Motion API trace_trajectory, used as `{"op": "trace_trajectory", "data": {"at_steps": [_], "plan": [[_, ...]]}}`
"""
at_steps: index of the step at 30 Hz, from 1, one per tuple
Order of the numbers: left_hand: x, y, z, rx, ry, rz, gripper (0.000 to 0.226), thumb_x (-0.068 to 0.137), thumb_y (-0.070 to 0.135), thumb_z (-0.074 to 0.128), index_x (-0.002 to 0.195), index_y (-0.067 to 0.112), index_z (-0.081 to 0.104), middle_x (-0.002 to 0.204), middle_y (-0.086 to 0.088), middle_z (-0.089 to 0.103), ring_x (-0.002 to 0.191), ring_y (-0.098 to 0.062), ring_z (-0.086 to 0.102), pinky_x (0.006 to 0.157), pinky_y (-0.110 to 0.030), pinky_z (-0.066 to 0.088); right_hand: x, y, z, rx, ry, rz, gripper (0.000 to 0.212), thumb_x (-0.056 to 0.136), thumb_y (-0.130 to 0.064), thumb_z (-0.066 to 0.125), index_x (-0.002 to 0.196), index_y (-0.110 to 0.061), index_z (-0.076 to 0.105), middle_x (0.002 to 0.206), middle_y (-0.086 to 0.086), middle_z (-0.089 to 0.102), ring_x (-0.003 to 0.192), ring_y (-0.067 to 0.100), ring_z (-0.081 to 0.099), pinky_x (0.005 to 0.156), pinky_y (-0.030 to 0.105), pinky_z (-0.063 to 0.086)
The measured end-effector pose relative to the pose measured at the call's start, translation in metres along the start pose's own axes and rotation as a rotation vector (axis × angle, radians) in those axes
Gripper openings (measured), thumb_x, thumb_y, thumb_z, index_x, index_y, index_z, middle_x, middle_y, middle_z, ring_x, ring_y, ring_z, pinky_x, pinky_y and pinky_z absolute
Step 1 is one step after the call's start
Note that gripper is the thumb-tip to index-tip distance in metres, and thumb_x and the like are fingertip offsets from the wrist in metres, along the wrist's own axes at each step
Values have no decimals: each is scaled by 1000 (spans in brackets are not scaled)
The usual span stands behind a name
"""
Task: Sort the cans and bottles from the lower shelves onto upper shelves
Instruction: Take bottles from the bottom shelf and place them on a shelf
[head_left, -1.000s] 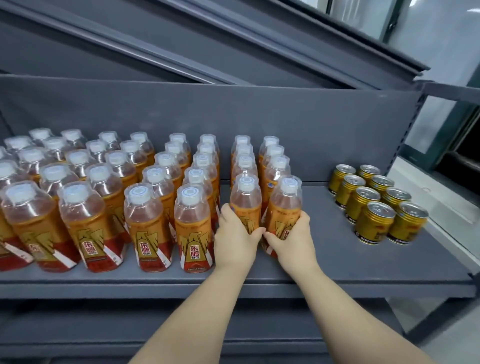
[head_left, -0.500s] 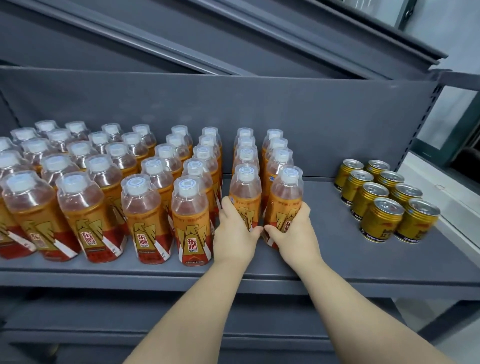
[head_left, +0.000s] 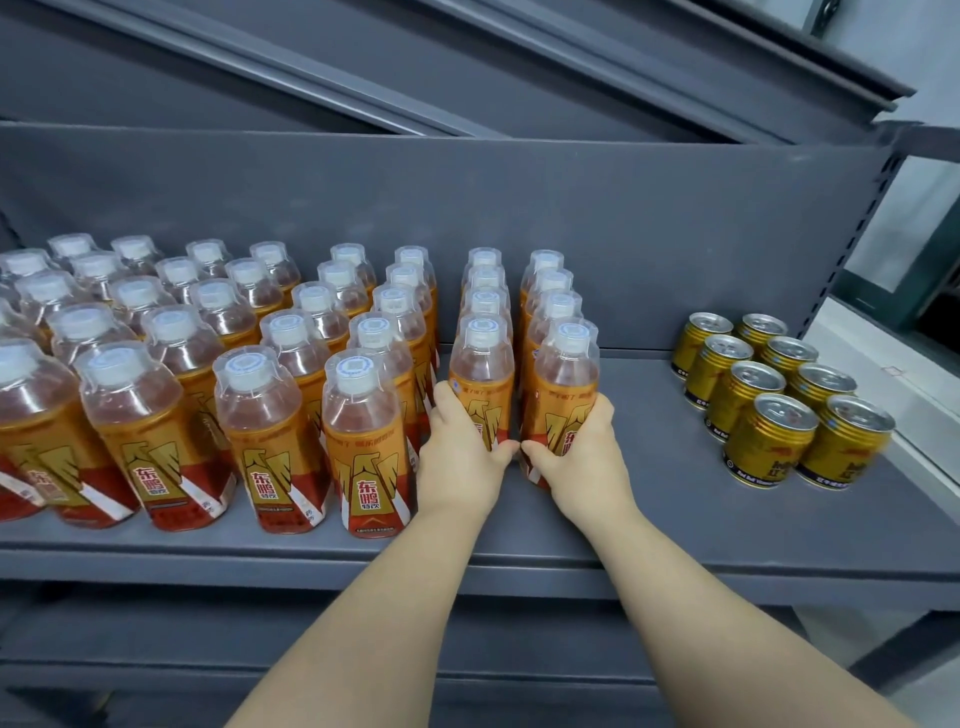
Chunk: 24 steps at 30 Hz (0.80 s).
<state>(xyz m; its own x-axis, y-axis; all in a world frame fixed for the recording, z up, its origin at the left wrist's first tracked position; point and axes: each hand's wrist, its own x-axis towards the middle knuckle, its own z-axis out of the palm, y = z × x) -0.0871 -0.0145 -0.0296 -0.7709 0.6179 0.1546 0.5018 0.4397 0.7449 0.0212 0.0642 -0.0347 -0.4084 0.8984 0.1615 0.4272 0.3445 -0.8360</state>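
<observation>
The left bottle (head_left: 480, 374) and the right bottle (head_left: 565, 384) stand side by side on the shelf (head_left: 675, 493), about halfway along it and a bit back from the front edge. Each one is at the front of a row that runs to the back edge. The left hand (head_left: 460, 457) is wrapped round the low part of the left bottle. The right hand (head_left: 579, 460) is wrapped round the low part of the right bottle. The thumbs almost touch in the gap between. These bottles are tall and thin, so I think they tip easily. A hard push back could knock the rows behind over like dominoes. Letting go while a bottle leans could do the same. The left hand's knuckles are just beside the big group of bottles (head_left: 218, 374) toward the left end. A bump there could send one off the front edge. The cans (head_left: 779, 400) near the right end are well apart, so they look safe.
</observation>
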Motion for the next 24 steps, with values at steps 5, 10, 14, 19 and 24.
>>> {"op": "trace_trajectory", "data": {"at_steps": [5,10,14,19,24], "plan": [[-3,-1,1,11,16,5,88,83,36,79,143,22,16,140,-10,48,116,-37,60,90,-48,55,-1,2,2,-14,6,6,72,84,-31,79,135,-23,29,121,-2,53,88,8,55,68,22,46],[-2,-2,3,26,22,-7,90,83,38,79,145,20,16,140,-10,49,117,-36,59,91,-50,55,0,3,5,-30,23,28,74,83,-34,79,135,-24,28,122,0,55,104,20,60,82,36,56],[-3,-2,4,28,26,-13,89,84,39,78,146,19,17,140,-9,49,119,-35,58,91,-46,54,2,5,9,-23,31,41,70,81,-36,79,129,-27,28,114,3,61,97,19,64,79,38,58],[-3,-3,3,41,26,-10,86,84,41,77,143,19,18,138,-9,49,117,-35,60,90,-46,54,1,5,10,3,25,55,70,82,-34,79,130,-27,28,114,2,61,100,20,64,82,37,58],[-3,-1,2,42,14,-11,89,84,40,78,145,19,16,141,-10,47,118,-34,59,89,-46,54,0,3,6,33,13,69,66,86,-27,77,131,-23,30,115,-2,56,83,6,60,64,15,47]]}}
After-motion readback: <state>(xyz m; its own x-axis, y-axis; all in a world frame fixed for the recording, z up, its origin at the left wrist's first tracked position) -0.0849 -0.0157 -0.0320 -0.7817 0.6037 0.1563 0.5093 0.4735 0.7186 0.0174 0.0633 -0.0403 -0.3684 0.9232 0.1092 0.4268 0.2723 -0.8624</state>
